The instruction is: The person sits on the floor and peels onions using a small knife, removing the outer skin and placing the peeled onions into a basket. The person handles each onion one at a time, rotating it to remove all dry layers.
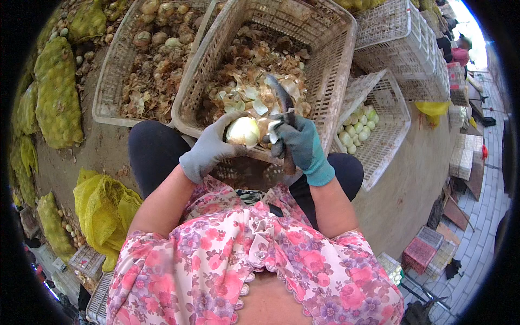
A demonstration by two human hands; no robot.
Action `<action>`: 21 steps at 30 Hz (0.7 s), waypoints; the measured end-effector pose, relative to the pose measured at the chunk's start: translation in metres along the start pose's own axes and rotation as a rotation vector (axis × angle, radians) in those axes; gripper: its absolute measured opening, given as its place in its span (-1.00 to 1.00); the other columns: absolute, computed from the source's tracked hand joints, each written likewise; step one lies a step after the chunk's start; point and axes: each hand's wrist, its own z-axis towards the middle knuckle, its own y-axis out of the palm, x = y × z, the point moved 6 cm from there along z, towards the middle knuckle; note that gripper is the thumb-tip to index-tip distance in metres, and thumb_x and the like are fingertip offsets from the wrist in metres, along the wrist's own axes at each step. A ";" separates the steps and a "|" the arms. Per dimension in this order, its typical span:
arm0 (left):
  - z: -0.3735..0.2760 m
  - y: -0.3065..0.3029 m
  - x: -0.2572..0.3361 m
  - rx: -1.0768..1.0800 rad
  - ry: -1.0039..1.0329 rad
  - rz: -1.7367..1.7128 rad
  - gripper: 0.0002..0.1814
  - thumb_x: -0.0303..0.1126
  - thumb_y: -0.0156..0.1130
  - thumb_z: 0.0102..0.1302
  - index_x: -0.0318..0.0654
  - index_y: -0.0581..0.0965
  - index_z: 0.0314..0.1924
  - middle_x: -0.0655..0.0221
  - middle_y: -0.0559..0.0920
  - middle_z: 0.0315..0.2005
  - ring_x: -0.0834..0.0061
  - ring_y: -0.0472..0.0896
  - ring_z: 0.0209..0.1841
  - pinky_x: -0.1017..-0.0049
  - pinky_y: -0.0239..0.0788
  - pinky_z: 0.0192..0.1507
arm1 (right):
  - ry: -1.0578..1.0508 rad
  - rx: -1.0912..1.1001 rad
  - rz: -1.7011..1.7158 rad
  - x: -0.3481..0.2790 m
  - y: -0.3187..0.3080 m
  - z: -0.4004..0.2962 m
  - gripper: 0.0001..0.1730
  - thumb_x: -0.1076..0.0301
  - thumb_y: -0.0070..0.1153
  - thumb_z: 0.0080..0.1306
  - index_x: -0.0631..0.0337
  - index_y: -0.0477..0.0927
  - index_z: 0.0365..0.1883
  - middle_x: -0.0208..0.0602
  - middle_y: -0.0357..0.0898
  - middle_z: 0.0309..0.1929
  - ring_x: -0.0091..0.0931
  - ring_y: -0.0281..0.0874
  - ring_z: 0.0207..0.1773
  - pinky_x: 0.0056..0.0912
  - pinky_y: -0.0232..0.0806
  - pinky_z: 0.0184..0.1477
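Observation:
A partly peeled onion (pixel 243 132), pale and shiny, rests in my left hand (pixel 212 147), which wears a light grey glove. My right hand (pixel 298 140), in a teal and dark grey glove, grips a curved knife (pixel 281 91) whose blade points away from me. Between the two hands, a piece of onion skin (pixel 266 126) shows at the right fingers. Below and beyond them stands a plastic crate (pixel 341 61) with a heap of loose onion skins (pixel 248 77) inside.
Left of it, another crate (pixel 106 87) holds unpeeled onions (pixel 159 38) and skins. At right, peeled onions (pixel 357 129) lie in a tilted crate (pixel 386 146). Stacked crates (pixel 410 61) rise behind. Filled yellow mesh sacks (pixel 59 97) line the left, with a crumpled mesh sack (pixel 101 211) nearer me.

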 end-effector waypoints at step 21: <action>0.011 0.009 0.010 -0.092 0.020 -0.434 0.05 -0.37 0.50 -0.09 -0.32 0.17 0.42 0.23 0.45 0.23 0.35 0.46 0.26 0.38 0.27 0.33 | -0.149 0.164 -0.315 -0.013 -0.034 0.016 -0.67 0.23 0.17 0.38 0.25 0.63 0.01 -0.47 0.57 -0.43 -0.66 0.47 -0.50 -0.56 0.31 -0.50</action>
